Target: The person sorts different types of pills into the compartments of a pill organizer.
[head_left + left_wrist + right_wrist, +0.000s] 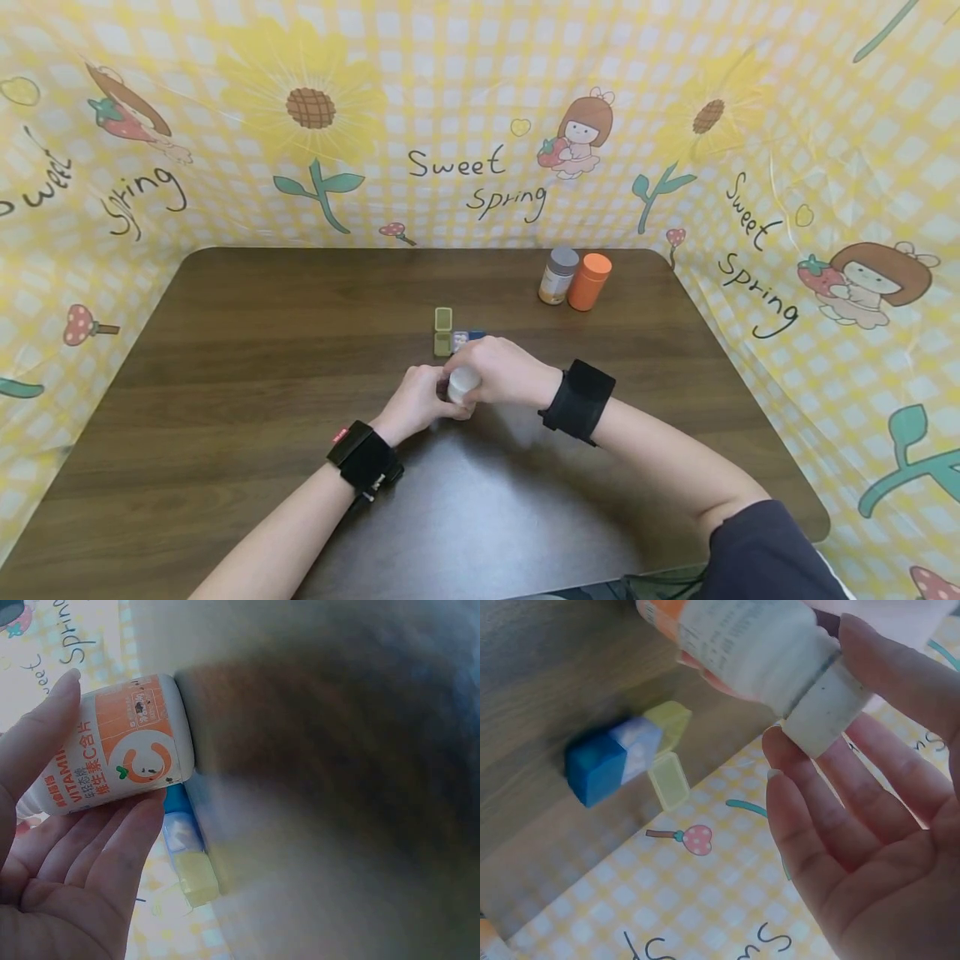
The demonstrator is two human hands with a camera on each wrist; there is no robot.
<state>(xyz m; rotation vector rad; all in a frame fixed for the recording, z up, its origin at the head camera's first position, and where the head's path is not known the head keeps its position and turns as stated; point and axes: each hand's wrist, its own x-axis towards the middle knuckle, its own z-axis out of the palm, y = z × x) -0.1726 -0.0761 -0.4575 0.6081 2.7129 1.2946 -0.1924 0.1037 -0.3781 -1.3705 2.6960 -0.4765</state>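
My left hand [415, 404] holds a white vitamin C bottle [124, 746] with an orange printed label, thumb on one side and fingers on the other. From the other side my right hand [510, 371] grips the bottle's white cap [826, 711] between thumb and fingers. A thin dark line runs between cap and neck in the right wrist view. Just beyond the hands lies a small pill box [596, 769] with blue, pale and yellow-green compartments. The lid [669, 781] of its yellow-green compartment stands open. In the head view my right hand partly hides the box.
Toward the back right of the brown table [300, 333] stand a grey-capped bottle [558, 275] and an orange bottle [590, 282], side by side. A yellow checked cloth [465, 83] with printed flowers and figures hangs behind the table and along its sides.
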